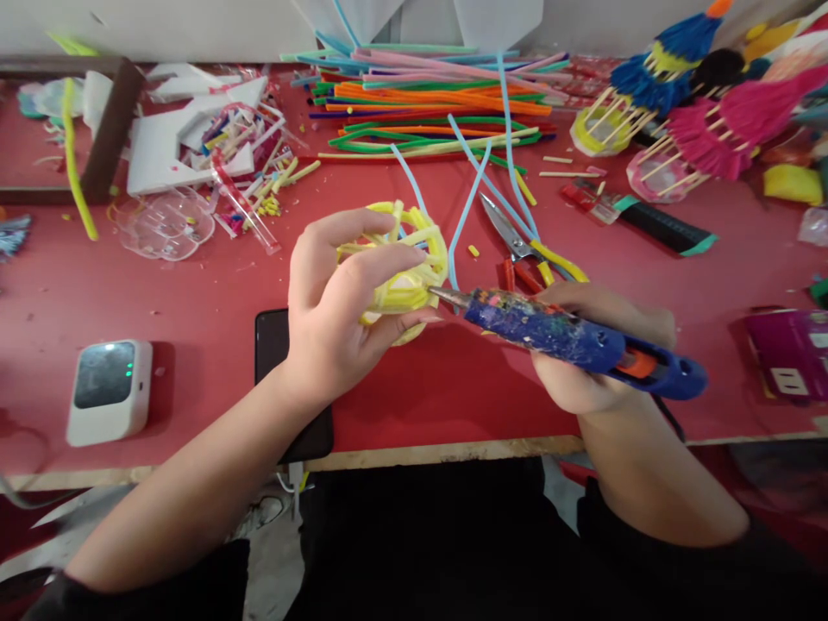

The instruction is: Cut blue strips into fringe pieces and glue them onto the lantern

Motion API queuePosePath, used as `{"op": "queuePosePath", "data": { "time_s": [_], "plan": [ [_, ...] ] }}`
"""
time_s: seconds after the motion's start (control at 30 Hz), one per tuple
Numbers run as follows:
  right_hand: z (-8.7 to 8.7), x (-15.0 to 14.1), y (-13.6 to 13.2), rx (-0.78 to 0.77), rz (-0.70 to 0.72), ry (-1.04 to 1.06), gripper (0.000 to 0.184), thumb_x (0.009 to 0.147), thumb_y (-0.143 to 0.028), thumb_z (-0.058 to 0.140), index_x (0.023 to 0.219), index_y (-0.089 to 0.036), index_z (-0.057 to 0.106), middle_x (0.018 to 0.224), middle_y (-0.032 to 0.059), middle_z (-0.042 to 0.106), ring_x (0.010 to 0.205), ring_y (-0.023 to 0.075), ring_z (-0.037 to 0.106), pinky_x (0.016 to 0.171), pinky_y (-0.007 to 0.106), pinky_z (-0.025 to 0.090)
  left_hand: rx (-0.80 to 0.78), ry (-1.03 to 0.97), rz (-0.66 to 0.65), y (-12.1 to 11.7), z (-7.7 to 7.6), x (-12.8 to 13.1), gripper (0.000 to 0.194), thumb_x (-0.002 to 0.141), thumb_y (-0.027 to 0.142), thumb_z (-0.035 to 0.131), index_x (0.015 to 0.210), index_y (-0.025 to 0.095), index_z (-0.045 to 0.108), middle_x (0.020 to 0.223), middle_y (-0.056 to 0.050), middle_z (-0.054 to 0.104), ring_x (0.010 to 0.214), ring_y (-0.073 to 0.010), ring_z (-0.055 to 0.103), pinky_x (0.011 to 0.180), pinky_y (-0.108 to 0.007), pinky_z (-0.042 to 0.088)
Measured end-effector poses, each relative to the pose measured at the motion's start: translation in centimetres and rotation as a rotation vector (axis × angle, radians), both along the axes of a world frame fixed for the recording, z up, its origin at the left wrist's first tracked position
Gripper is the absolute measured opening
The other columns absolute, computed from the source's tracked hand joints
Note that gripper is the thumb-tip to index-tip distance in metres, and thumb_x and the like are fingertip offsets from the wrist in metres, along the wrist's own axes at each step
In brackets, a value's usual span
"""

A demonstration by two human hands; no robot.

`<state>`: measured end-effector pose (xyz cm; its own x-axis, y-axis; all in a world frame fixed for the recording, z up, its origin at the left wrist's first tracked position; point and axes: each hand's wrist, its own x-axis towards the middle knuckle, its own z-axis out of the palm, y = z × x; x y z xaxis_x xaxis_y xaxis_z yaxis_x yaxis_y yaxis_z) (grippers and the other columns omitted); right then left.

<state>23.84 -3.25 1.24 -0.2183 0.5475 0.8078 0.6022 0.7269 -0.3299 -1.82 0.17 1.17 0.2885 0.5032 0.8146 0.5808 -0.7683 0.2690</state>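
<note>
My left hand (336, 306) is closed around a small yellow frame (407, 259) made of pipe-cleaner rings and sticks, held above the red table (194, 293). Light blue pipe cleaners (466, 207) rise from the frame. My right hand (595, 354) grips a blue glue gun (575, 341) smeared with paint. Its metal nozzle touches the right side of the yellow frame.
A pile of coloured pipe cleaners (440, 95) lies at the back. Scissors (517, 246) with yellow and red handles lie behind the gun. A black phone (275, 345) and a white device (109, 388) sit near the front edge. Finished tasselled pieces (686, 95) stand back right; foam scraps (187, 129) back left.
</note>
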Motion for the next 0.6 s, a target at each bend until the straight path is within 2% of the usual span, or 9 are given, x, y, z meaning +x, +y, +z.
{"op": "queuePosePath", "data": {
  "time_s": [0.13,0.3,0.43,0.5,0.53,0.6],
  "plan": [
    [0.0,0.1,-0.1,-0.018,-0.028,-0.021,0.005,0.08,-0.022,0.061,0.083,-0.022,0.064,0.067,-0.003,0.067,0.053,0.0131,0.065,0.052,0.024,0.055,0.114,-0.01,0.034,0.1,-0.1,0.0,0.026,0.101,0.044,0.068,0.12,0.027,0.065,0.123,-0.007,0.07,0.113,-0.0261,0.072,0.093,-0.047,0.061],
    [-0.3,0.0,0.0,0.041,-0.116,-0.095,0.005,0.079,-0.02,0.058,0.079,-0.023,0.062,0.064,-0.0034,0.066,0.054,0.0138,0.065,0.051,0.024,0.053,0.182,0.041,0.037,0.3,-0.1,-0.1,0.024,0.096,0.037,0.075,0.117,0.029,0.066,0.118,-0.007,0.07,0.107,-0.0266,0.071,0.099,-0.053,0.061],
    [-0.5,1.4,0.9,0.153,-0.179,-0.131,0.003,0.082,-0.024,0.063,0.081,-0.022,0.065,0.067,-0.0027,0.069,0.055,0.0142,0.066,0.054,0.026,0.054,0.015,0.035,0.054,0.4,-0.3,-0.5,0.026,0.099,0.047,0.069,0.122,0.035,0.063,0.121,-0.005,0.065,0.114,-0.0283,0.067,0.1,-0.057,0.06],
    [-0.5,3.2,1.5,0.171,-0.238,-0.155,0.011,0.081,-0.028,0.067,0.09,-0.024,0.07,0.072,-0.0014,0.073,0.056,0.0167,0.068,0.055,0.028,0.054,-0.023,0.023,0.051,0.6,-0.6,-0.7,0.031,0.099,0.049,0.069,0.126,0.035,0.062,0.123,-0.006,0.065,0.116,-0.0287,0.066,0.102,-0.057,0.059],
    [-0.6,4.3,1.7,0.212,-0.201,-0.204,0.016,0.078,-0.027,0.069,0.094,-0.026,0.072,0.071,-0.0019,0.073,0.052,0.0162,0.065,0.05,0.028,0.051,-0.012,0.017,0.049,0.8,-0.8,-0.8,0.032,0.099,0.048,0.069,0.127,0.034,0.062,0.123,-0.007,0.065,0.115,-0.0285,0.066,0.102,-0.056,0.06],
    [-0.9,7.1,2.0,0.122,-0.209,-0.223,0.038,0.07,-0.027,0.074,0.109,-0.027,0.074,0.078,0.0026,0.077,0.061,0.0223,0.071,0.054,0.033,0.052,0.068,0.002,0.036,1.2,-1.1,-0.8,0.033,0.099,0.047,0.069,0.127,0.03,0.064,0.118,-0.008,0.067,0.11,-0.0274,0.068,0.096,-0.051,0.063]
  ]
}}
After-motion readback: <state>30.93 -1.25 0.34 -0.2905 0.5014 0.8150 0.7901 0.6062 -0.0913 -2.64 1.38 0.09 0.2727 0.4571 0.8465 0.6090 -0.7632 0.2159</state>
